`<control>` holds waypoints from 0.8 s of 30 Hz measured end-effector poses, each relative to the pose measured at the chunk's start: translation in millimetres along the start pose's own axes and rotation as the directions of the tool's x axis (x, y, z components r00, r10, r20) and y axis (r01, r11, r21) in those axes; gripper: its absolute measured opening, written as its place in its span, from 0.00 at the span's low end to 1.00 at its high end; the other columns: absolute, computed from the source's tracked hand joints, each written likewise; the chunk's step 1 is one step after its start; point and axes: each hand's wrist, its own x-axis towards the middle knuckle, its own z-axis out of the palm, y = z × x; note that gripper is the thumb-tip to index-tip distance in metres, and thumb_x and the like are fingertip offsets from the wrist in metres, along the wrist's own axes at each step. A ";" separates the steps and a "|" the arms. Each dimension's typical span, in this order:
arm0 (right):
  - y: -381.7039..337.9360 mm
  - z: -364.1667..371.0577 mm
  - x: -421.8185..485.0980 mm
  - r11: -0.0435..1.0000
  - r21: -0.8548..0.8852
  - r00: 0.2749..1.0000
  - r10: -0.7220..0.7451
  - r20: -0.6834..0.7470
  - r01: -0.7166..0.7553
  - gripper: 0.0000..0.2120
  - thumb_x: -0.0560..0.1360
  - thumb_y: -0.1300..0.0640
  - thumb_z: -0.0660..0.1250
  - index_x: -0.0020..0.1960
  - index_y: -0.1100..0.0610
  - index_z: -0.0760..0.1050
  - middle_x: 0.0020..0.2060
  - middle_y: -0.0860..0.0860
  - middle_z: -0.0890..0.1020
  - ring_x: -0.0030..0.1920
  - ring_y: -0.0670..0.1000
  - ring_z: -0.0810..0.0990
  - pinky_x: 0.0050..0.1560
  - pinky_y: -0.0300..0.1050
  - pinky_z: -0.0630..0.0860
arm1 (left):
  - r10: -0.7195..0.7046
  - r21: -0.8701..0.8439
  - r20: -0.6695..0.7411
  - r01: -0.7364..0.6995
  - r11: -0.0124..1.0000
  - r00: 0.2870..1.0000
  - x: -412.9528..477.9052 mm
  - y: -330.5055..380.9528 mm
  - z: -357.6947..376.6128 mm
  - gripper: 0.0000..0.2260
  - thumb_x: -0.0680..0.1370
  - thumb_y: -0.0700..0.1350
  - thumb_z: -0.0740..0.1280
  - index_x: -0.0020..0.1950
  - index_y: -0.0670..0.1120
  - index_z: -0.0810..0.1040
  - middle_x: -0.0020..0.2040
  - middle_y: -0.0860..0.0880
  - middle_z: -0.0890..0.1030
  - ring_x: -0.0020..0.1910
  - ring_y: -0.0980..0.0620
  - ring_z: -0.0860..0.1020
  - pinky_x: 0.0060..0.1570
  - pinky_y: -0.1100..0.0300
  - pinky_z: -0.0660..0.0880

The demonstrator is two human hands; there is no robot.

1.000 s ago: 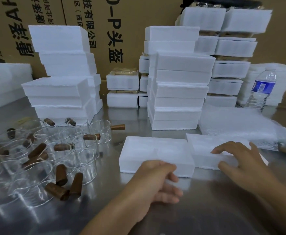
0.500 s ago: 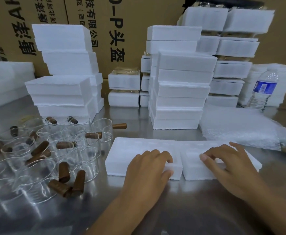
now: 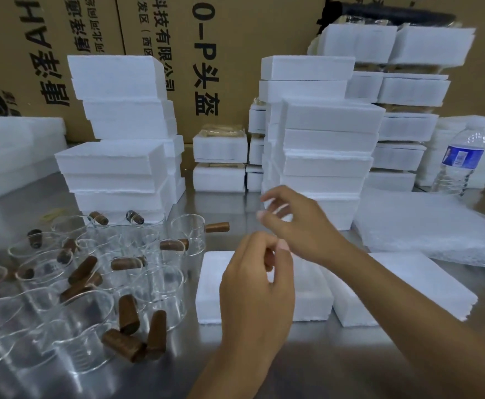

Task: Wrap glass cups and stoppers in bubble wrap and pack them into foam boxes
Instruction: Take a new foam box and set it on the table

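Two white foam boxes lie side by side on the steel table (image 3: pixel 350 367), the left foam box (image 3: pixel 214 286) and the right foam box (image 3: pixel 414 283). My left hand (image 3: pixel 255 286) hovers above the left box with its fingers curled toward the thumb and nothing visible in it. Just above it, my right hand (image 3: pixel 298 223) is raised with fingers loosely bent, also holding nothing. Several clear glass cups (image 3: pixel 160 295) stand at the left, with brown stoppers (image 3: pixel 127 313) lying among them. A sheet of bubble wrap (image 3: pixel 425 231) lies at the right.
Tall stacks of white foam boxes stand behind, one stack to the left (image 3: pixel 120 156) and another in the middle (image 3: pixel 324 156). A water bottle (image 3: pixel 460 165) is at the far right. Printed cardboard cartons (image 3: pixel 235 53) form the back wall.
Both hands have lifted off the two foam boxes and come together in the air above them. The boxes now lie side by side, nearer the cups than a second ago.
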 end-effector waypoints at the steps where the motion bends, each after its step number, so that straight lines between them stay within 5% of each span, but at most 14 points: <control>1: -3.6 13.0 13.7 1.000 0.003 0.998 0.018 0.062 -0.019 0.11 0.76 0.53 0.66 0.57 0.51 0.74 0.50 0.48 0.78 0.48 0.46 0.77 0.48 0.35 0.71 | -0.060 -0.058 -0.028 0.059 0.997 0.998 2.5 -1.1 -0.9 0.10 0.77 0.50 0.60 0.36 0.50 0.72 0.32 0.56 0.73 0.33 0.57 0.71 0.33 0.68 0.65; 6: -1.8 64.9 63.3 0.953 -0.304 0.913 0.114 0.391 0.011 0.19 0.79 0.59 0.60 0.70 0.56 0.67 0.68 0.55 0.70 0.64 0.53 0.71 0.62 0.43 0.66 | -0.272 -0.238 -0.051 0.253 0.938 0.961 8.1 -6.7 -2.7 0.11 0.78 0.43 0.63 0.35 0.47 0.73 0.26 0.55 0.69 0.26 0.57 0.66 0.27 0.66 0.63; 10: 8.9 66.9 72.0 0.892 -0.440 0.853 0.149 0.500 0.103 0.14 0.78 0.62 0.59 0.62 0.62 0.74 0.60 0.58 0.76 0.61 0.58 0.73 0.61 0.50 0.69 | -0.350 -0.333 -0.019 0.324 0.886 0.937 10.0 -7.9 -0.3 0.12 0.78 0.41 0.63 0.35 0.44 0.71 0.24 0.56 0.67 0.25 0.57 0.64 0.27 0.65 0.62; 18: 21.8 56.1 63.9 0.958 -0.288 0.911 0.125 0.393 -0.007 0.09 0.74 0.52 0.70 0.49 0.56 0.83 0.38 0.51 0.82 0.44 0.52 0.79 0.50 0.48 0.75 | -0.305 -0.362 0.032 0.295 0.884 0.952 6.6 0.7 0.9 0.13 0.78 0.42 0.64 0.33 0.50 0.71 0.24 0.58 0.68 0.26 0.58 0.66 0.28 0.70 0.62; 24: 23.3 35.7 57.2 0.942 -0.321 0.983 0.144 0.111 -0.102 0.09 0.76 0.49 0.66 0.50 0.51 0.81 0.33 0.47 0.77 0.40 0.50 0.76 0.40 0.43 0.70 | -0.326 -0.375 0.018 0.309 0.874 0.945 8.0 -2.1 -0.1 0.13 0.78 0.40 0.64 0.33 0.49 0.72 0.25 0.56 0.69 0.27 0.58 0.67 0.28 0.69 0.64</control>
